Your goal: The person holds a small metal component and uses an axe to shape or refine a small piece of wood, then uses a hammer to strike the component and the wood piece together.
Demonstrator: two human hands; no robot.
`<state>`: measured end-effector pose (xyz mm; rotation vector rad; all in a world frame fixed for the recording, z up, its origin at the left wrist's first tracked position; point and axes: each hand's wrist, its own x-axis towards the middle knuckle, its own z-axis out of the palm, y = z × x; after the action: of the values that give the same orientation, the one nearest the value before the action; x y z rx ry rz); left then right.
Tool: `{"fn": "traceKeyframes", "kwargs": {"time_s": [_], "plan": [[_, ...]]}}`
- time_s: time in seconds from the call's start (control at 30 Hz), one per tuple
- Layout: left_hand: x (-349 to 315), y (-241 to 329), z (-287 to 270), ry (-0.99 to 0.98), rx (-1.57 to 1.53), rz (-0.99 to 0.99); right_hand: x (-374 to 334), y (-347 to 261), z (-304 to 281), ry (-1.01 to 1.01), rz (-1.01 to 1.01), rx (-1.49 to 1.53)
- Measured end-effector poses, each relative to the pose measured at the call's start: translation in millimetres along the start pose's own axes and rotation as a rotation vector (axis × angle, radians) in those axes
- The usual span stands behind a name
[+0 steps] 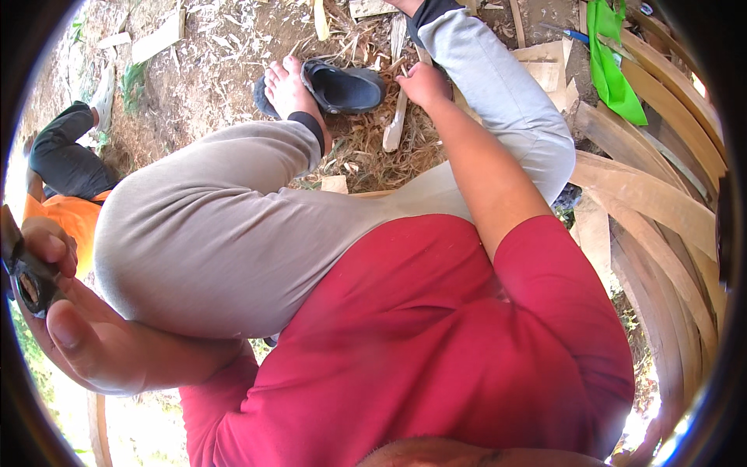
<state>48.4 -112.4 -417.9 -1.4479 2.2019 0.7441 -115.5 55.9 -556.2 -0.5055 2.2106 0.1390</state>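
At the far left edge, raised close to the camera, my left hand (93, 335) is closed around a dark metal tool head (33, 289). A wooden core shows in its round eye, and the rest of the tool is cut off by the rim. My right hand (426, 86) reaches down between my legs, its fingers closed on a thin piece of wood (404, 71) of which only a small end shows. Just below that hand, a pale wooden strip (395, 124) lies on the shavings; whether the two pieces join, I cannot tell.
A dark clog (342, 87) lies beside my bare foot (289, 89). Wood shavings (366, 159) cover the ground. At right are a bright green bag (611, 70), a blue-handled tool (574, 35) and stacked planks (646, 191). Another person (74, 167) is at far left.
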Motion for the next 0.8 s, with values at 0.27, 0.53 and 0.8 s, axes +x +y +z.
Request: {"fn": "traceKeyframes", "kwargs": {"time_s": [0.27, 0.53, 0.8], "plan": [[7, 0, 20, 0.06, 0.033, 0.0, 15, 3, 21, 0.02, -0.003, 0.046], [25, -18, 62, 0.193, -0.032, -0.025, 26, 22, 22, 0.151, -0.108, 0.289], [41, -40, 95, 0.339, -0.043, -0.024, 23, 4, 20, 0.303, -0.005, 0.294]]}}
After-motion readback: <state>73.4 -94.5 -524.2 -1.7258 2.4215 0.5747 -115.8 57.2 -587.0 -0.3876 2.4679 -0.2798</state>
